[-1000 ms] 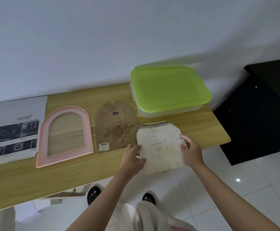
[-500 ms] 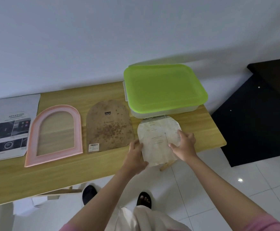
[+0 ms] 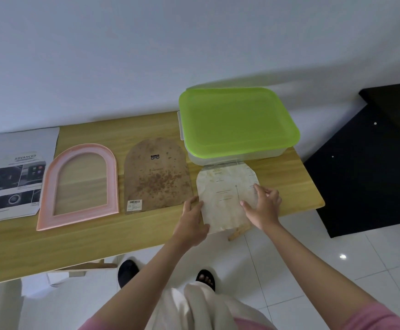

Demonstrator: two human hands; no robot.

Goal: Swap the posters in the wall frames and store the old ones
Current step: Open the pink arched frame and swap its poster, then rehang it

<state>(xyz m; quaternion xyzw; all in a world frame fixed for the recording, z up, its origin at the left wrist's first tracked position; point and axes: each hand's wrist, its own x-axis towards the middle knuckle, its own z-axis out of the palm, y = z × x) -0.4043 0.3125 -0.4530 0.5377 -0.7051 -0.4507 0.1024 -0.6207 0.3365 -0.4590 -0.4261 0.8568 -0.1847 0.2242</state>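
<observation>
I am laying the old poster [image 3: 225,198] flat at the tabletop's [image 3: 99,239] near edge. My left hand [image 3: 190,221] is steadying its side, fingers relaxed; my right hand [image 3: 263,206] is pressing, fingers spread. Beyond, touching its top, the lidded box [image 3: 237,122] probably needs opening next.

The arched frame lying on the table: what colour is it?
Pale pink; the arched frame shows clearly in the head view, its only view.

grey brochure [image 3: 15,172] cut off at left edge, print on stained poster [image 3: 225,196] too small to read
</observation>
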